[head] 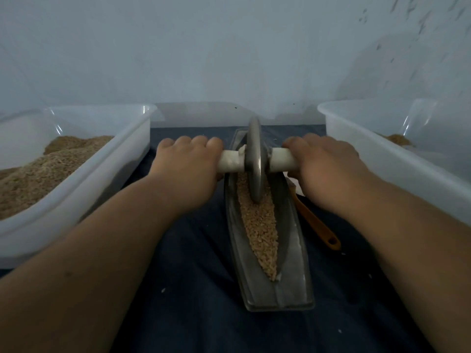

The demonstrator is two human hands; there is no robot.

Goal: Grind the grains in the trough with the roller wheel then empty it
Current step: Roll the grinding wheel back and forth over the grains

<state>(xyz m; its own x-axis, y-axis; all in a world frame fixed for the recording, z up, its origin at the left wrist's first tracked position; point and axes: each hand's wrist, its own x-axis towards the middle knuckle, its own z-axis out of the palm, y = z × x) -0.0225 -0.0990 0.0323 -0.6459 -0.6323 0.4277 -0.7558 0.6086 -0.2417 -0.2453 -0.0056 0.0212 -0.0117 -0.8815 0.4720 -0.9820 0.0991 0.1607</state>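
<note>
A grey boat-shaped trough (293, 253) lies lengthwise on the dark cloth in front of me. Tan grains (260, 225) fill its groove. The grey roller wheel (254, 159) stands upright in the groove, in the trough's far half. A pale axle handle (230, 163) runs through the wheel's centre. My left hand (187, 161) grips the handle's left end, and my right hand (326, 164) grips its right end.
A translucent white tub (122, 159) at left holds a heap of tan grain. Another white tub (356, 138) at right holds a little grain. An orange-handled tool (318, 225) lies right of the trough. A pale wall stands close behind.
</note>
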